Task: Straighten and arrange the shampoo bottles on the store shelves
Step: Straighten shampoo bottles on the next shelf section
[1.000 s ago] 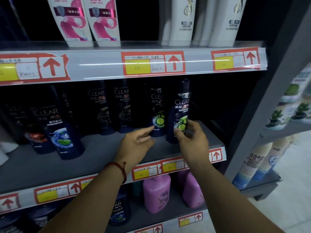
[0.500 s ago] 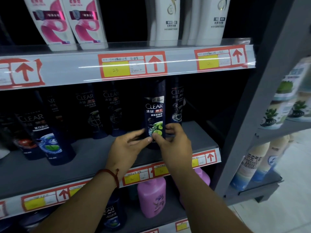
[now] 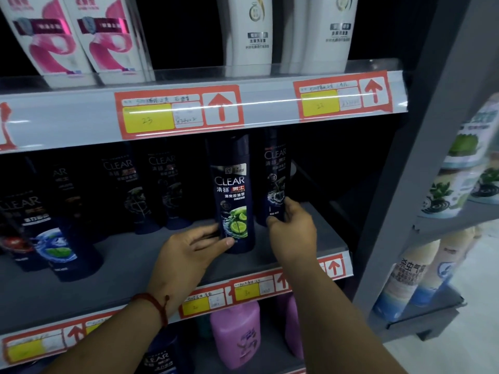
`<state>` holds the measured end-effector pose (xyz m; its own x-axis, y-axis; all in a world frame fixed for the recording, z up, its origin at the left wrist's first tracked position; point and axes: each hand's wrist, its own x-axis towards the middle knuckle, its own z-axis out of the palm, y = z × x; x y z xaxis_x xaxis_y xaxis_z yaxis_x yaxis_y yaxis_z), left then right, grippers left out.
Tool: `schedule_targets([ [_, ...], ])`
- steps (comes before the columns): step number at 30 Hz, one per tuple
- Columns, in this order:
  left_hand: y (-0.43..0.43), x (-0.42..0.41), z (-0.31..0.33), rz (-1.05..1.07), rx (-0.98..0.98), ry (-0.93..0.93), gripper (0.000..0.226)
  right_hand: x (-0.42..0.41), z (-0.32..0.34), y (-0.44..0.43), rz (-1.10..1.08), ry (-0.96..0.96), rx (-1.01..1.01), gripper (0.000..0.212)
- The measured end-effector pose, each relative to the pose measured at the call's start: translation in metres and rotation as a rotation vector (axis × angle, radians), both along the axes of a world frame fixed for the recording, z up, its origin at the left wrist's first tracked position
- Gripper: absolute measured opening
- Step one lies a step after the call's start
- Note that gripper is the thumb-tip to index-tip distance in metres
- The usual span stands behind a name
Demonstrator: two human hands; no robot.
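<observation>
Right hand (image 3: pixel 293 228) shifted off lime CLEAR bottle (image 3: pixel 236 201) onto dark bottle (image 3: pixel 275 179) just right of it, fingers curled round its lower part. Left hand (image 3: pixel 194 247) grips lime CLEAR bottle's base. Both bottles upright, middle shelf (image 3: pixel 129 260), right end.

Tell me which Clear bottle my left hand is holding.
The lime-label bottle; left hand grips its base, right hand holds the darker bottle beside it.

R grip (image 3: pixel 291 230) went from lime bottle (image 3: pixel 236 201) to dark bottle (image 3: pixel 274 179).
</observation>
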<state>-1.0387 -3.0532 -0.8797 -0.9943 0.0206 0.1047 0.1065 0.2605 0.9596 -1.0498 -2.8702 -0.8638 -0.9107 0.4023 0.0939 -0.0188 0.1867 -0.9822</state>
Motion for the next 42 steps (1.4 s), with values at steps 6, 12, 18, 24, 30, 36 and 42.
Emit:
schedule_targets([
  [6,0.002,0.0,-0.002,-0.012,0.004,0.024,0.04,0.006,-0.002,0.001,-0.092,0.009,0.026,0.049],
  [12,0.003,0.002,-0.002,0.028,-0.019,0.037,0.049,0.01,-0.002,0.003,-0.108,0.035,0.021,0.041],
  [18,0.003,0.002,-0.001,0.024,-0.038,0.039,0.045,0.011,-0.003,0.004,-0.093,0.046,0.014,0.037],
  [24,0.003,0.004,0.0,0.026,-0.056,0.052,0.037,0.012,-0.004,0.004,-0.07,0.052,0.087,0.036],
  [30,0.002,0.003,0.001,0.023,-0.006,0.034,0.043,0.019,-0.004,-0.01,0.029,0.068,0.135,0.024],
  [36,0.001,0.002,0.002,-0.026,0.024,0.034,0.039,0.024,-0.003,-0.012,0.067,0.073,0.166,0.027],
  [42,-0.004,0.001,0.0,-0.031,-0.028,0.039,0.036,0.026,-0.003,-0.011,0.11,0.081,0.255,0.029],
])
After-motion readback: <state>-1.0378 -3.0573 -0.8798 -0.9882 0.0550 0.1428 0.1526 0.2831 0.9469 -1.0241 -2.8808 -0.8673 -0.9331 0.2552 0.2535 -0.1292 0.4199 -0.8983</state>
